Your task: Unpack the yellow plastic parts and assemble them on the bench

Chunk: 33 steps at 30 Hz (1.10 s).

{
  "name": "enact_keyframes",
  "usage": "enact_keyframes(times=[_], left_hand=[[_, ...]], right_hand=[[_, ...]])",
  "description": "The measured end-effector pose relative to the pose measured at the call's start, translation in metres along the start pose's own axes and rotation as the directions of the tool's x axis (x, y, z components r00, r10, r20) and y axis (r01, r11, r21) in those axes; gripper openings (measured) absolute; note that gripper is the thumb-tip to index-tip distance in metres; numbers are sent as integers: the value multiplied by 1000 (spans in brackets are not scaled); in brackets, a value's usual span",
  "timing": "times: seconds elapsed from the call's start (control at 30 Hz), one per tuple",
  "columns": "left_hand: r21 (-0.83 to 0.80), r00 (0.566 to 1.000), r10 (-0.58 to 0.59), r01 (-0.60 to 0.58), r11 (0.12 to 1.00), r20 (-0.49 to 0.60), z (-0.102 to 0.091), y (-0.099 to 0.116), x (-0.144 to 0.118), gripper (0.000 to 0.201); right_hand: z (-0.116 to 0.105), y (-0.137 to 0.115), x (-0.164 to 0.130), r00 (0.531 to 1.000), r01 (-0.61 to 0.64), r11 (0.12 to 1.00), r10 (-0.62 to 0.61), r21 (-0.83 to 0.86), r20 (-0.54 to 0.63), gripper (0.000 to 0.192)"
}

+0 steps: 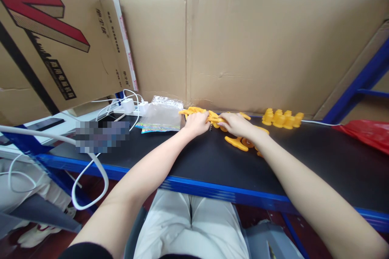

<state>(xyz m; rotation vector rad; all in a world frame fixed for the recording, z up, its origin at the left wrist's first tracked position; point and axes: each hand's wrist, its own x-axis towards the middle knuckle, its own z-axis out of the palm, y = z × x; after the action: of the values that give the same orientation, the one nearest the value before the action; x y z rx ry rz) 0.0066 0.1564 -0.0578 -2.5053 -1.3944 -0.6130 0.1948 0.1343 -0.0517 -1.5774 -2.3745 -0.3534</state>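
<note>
Both hands reach to the back of the black tabletop, into a cluster of yellow plastic pieces (pixel 197 110). My left hand (pixel 197 124) is closed over yellow pieces at the cluster's left side. A thin metal spiral, like a corkscrew's worm (pixel 210 128), shows just below its fingertips. Close on the right, my right hand (pixel 233 124) has its fingers curled and thumb bent in against the yellow pieces. Its grip is partly hidden. Nearer me, under the right wrist, lie several yellow T-shaped handles (pixel 237 143), partly covered by the forearm.
Several yellow hollow pieces (pixel 282 119) stand grouped at the back right. A clear plastic bag (pixel 162 114) lies left of the hands, beside white chargers (pixel 128 105) and cables. Red plastic (pixel 366 132) rests at far right. Cardboard (pixel 258 48) walls the back; a blue edge (pixel 225 192) runs in front.
</note>
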Motion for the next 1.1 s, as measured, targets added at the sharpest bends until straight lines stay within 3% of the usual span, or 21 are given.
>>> enact_keyframes(times=[0.23, 0.63, 0.97, 1.1], left_hand=[[-56, 999, -32, 32, 998, 7, -1, 1, 1, 31], [-107, 995, -96, 94, 990, -8, 0, -1, 4, 33], [-140, 993, -115, 115, 983, 14, -1, 0, 3, 34], [-143, 993, -114, 114, 983, 10, 0, -1, 4, 33]], right_hand=[[-8, -9, -5, 994, 2, 999, -7, -49, -111, 17], [-8, -10, -4, 999, 1, 996, -5, -89, -38, 29], [-9, -5, -4, 985, 41, 983, -71, -180, -159, 21], [-8, -6, -5, 991, 14, 991, -31, -131, -127, 23]])
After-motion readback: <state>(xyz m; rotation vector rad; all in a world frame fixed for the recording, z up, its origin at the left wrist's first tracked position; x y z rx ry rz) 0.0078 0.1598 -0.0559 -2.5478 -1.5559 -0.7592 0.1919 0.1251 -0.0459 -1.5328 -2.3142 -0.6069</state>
